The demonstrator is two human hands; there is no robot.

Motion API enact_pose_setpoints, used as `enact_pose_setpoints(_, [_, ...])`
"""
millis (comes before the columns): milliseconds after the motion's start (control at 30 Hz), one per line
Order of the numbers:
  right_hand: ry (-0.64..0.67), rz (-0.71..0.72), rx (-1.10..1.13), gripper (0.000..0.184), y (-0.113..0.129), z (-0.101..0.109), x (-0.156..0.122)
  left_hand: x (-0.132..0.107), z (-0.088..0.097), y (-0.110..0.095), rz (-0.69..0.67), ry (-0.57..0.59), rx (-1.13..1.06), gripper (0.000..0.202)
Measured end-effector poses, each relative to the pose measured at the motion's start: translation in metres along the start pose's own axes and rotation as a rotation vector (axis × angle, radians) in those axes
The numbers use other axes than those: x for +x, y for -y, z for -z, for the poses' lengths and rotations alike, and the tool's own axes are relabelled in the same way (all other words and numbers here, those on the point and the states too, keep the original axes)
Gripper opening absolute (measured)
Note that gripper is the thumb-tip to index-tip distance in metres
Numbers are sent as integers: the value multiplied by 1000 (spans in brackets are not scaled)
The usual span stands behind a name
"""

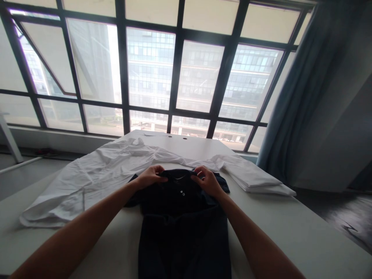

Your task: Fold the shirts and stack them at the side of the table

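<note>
In the head view, a dark navy buttoned fabric shirt (183, 224) lies flat at the middle of the near edge of the white table (290, 228). The left hand (149, 176) and right hand (207, 180) each pinch its collar with curled fingers. Behind it a crumpled white cloth garment (95, 174) spreads toward the left edge, and a folded white cloth (255, 180) lies by the right edge.

A white bench (290, 232) runs away toward a big window (124, 77) with dark frames. A crumpled white sheet (87, 178) sprawls over the bench's left half, and one strip of it reaches across toward the right. At the right edge lies a flat folded white pile (255, 182). Two small dark holes (170, 136) sit near the far edge. Beyond the glass stand hazy office blocks (151, 69). A blue-grey curtain (293, 97) hangs at the right beside a pale wall (348, 128), and grey floor (29, 174) shows at the left.
</note>
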State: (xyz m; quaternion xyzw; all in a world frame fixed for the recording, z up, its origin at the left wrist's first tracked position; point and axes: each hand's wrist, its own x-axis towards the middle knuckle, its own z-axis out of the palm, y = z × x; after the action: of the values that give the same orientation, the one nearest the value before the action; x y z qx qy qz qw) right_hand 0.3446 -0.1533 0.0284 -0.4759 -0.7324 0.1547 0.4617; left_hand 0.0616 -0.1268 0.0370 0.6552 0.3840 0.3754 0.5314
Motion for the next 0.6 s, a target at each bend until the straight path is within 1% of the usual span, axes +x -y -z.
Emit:
enact_pose_setpoints(100, [-18, -34, 34, 18, 6, -3, 0, 2, 0, 0, -34, -61, 130, 39])
enact_pose_setpoints(167, [-27, -52, 0, 11, 9, -4, 0, 2, 1, 0, -73, -143, 318, 35])
enact_pose_setpoints(233, [-24, -35, -108, 4, 12, -6, -1, 2, 0, -1, -148, -236, 566, 28])
enact_pose_setpoints(300, [-20, 12, -275, 9, 18, -8, -2, 0, -2, -3, -221, -303, 776, 19])
enact_pose_setpoints(367, [-33, 48, -452, 14, 26, -11, -4, -1, -3, -4, -243, -344, 891, 15])
enact_pose_setpoints(467, [-70, 77, -606, 15, 40, -15, -6, -1, -2, -4, -225, -407, 947, 13])
enact_pose_setpoints(533, [-73, 102, -608, 16, 46, -16, -8, 0, 0, -3, -215, -434, 914, 18])
enact_pose_setpoints(600, [-54, 105, -560, 15, 47, -16, -9, 1, 0, -2, -206, -440, 807, 26])
